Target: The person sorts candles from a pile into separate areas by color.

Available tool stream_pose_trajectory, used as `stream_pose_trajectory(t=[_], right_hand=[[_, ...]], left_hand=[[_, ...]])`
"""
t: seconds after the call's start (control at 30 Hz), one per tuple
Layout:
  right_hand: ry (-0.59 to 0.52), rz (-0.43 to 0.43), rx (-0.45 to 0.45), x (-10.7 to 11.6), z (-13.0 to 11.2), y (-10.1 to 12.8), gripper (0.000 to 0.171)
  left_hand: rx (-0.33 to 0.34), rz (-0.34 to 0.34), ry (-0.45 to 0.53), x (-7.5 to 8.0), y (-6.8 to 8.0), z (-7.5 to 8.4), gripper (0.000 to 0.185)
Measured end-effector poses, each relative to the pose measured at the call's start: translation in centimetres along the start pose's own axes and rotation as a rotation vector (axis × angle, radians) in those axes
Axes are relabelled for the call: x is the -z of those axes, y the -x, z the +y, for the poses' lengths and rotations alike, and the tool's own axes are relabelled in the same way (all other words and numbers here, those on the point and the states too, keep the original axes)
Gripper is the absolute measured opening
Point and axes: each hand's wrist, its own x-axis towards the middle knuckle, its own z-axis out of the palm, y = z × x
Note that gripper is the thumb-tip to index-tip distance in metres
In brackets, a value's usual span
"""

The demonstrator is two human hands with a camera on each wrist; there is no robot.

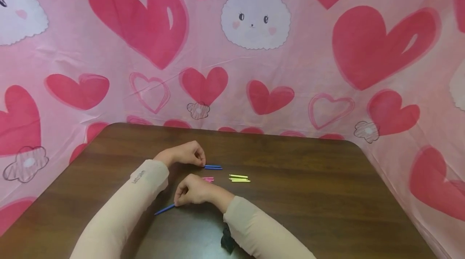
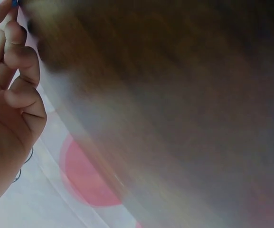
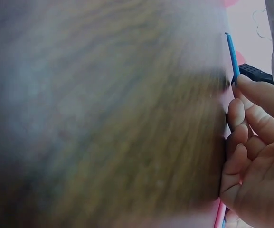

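My right hand [image 1: 192,190] pinches one end of a thin blue candle [image 1: 164,209] between thumb and fingertip. In the right wrist view, that candle [image 3: 232,57] points away from the fingers with a short wick at its tip. Farther back, my left hand [image 1: 185,154] has its thumb and forefinger together at the left end of two blue candles [image 1: 213,167] lying side by side. A bit of blue [image 2: 15,3] shows at those fingertips in the left wrist view. Pink candles [image 1: 208,179] lie partly hidden behind the right hand.
Several yellow candles [image 1: 239,178] lie in a small group to the right of the blue pair. Everything rests on a dark brown wooden table [image 1: 327,194]. A pink cloth [image 1: 290,69] with hearts and rabbits hangs behind it. A black device [image 1: 227,241] sits under the right forearm.
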Motion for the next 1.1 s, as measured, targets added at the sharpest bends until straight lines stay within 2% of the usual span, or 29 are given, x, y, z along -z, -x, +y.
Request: stream_pose_trajectory(t=[0.37,0.67,0.9,1.1], right_hand=[[-0.095,0.014,0.006,0.3,0.2,0.0,0.006],[-0.095,0.011,0.016,0.4,0.2,0.1,0.006],[-0.065,0.016,0.032,0.8,0.4,0.5,0.006],[-0.052,0.033,0.028,1.0,0.6,1.3,0.005]], left_hand=[[0.052,-0.006,0.015,0.2,-0.1,0.2,0.007],[0.067,-0.01,0.027,0.2,0.2,0.2,0.007],[0.053,-0.03,0.018,0.5,0.5,0.3,0.008],[0.058,-0.005,-0.01,0.7,1.5,0.4,0.006]])
